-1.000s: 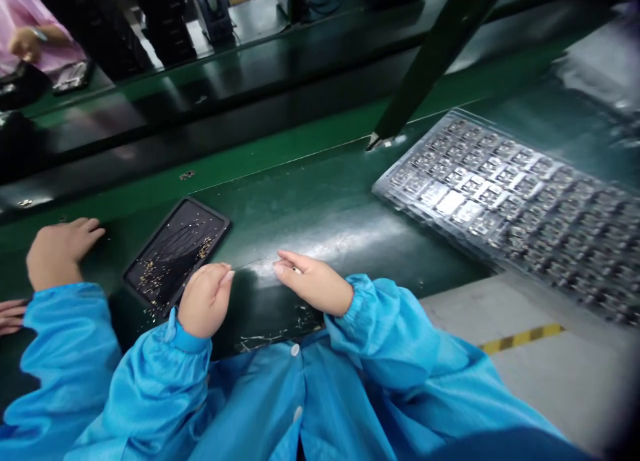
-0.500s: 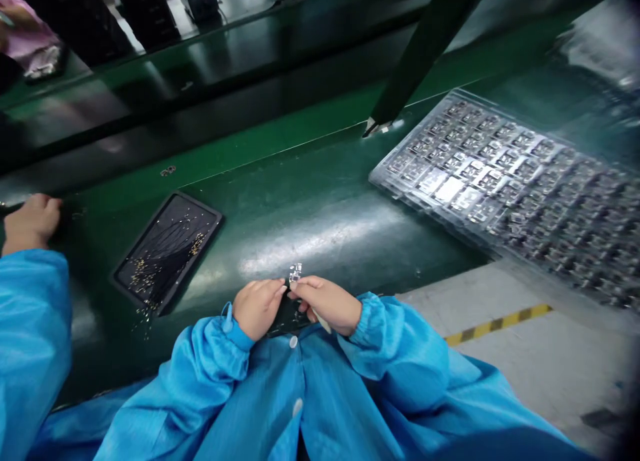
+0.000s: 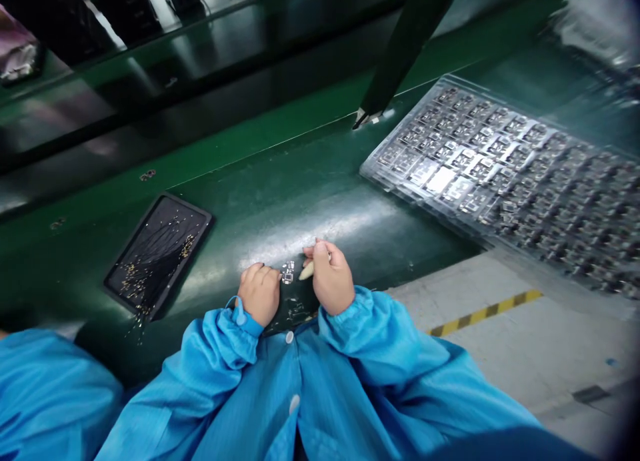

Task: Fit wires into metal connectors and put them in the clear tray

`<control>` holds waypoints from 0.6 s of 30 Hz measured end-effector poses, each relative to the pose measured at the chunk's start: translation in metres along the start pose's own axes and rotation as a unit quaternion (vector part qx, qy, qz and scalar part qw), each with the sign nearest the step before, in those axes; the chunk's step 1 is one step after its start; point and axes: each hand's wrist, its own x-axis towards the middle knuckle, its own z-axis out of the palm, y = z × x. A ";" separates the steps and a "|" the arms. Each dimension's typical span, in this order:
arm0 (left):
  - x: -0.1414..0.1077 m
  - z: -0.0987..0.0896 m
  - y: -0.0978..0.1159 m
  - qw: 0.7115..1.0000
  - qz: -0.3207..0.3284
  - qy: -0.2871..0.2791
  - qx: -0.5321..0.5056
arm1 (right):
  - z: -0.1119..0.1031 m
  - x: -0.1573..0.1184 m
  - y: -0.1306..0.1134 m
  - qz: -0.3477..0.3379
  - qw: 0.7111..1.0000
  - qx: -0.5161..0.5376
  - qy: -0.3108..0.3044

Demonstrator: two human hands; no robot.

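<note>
My left hand (image 3: 259,293) rests low on the green belt (image 3: 280,228), fingers curled, with a tiny metal circuit part (image 3: 287,272) at its fingertips. My right hand (image 3: 327,278) grips a pale stick-like tool (image 3: 307,270) whose cream tip points toward that part, nearly touching it. Beneath my wrists lies a dark patch with loose specks (image 3: 295,308). Left of my hands sits a black tray (image 3: 157,254) scattered with gold specks, apart from both hands.
A clear plastic tray (image 3: 480,174) holding many rows of metal parts lies to the right. A black strut (image 3: 400,48) rises behind it. A co-worker's blue sleeve (image 3: 50,394) fills the lower left. Grey floor with yellow-black tape (image 3: 485,312) lies lower right.
My hands have drawn slightly apart, and the pale tool now shows at my right fingertips. The co-worker's sleeve has moved lower left, and the whole view has shifted slightly.
</note>
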 end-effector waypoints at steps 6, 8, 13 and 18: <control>0.001 -0.002 0.001 1.000 -0.001 -0.011 -0.005 | 0.006 -0.006 0.017 -0.194 0.979 -0.062 0.014; 0.001 -0.002 0.001 1.000 -0.001 -0.013 -0.007 | 0.007 -0.006 0.021 -0.221 0.973 -0.066 0.010; 0.001 -0.001 0.001 1.000 0.008 -0.001 -0.001 | 0.007 -0.004 0.026 -0.263 0.962 -0.074 0.019; 0.001 0.000 0.001 1.000 0.013 0.021 0.004 | 0.009 -0.003 0.030 -0.311 0.947 -0.062 0.044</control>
